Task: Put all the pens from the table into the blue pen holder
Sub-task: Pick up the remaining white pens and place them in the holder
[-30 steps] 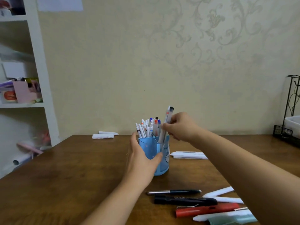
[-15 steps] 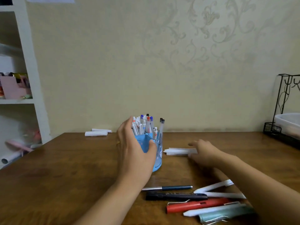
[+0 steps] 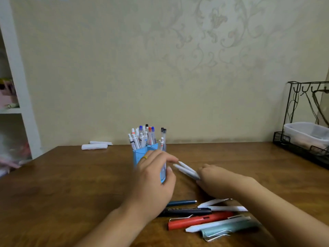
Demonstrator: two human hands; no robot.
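The blue pen holder (image 3: 138, 155) stands mid-table with several pens upright in it. My left hand (image 3: 154, 177) wraps around its near side. My right hand (image 3: 216, 180) is just right of the holder, closed on two white pens (image 3: 187, 169) whose tips point up and left toward the holder, lifted off the wood. Near the front edge lie a dark blue pen (image 3: 181, 202), a black pen (image 3: 188, 211), a red pen (image 3: 199, 222), several white pens (image 3: 226, 208) and a teal pen (image 3: 229, 229).
Two white rolled items (image 3: 94, 146) lie at the back left of the wooden table (image 3: 71, 184). A black wire rack (image 3: 302, 132) with a white tub stands at the right edge. A white shelf unit (image 3: 16, 86) is at the left.
My right hand released a pen into the holder, dropped to the table right of it, and now holds the two white pens that lay there. My left hand stayed on the holder.
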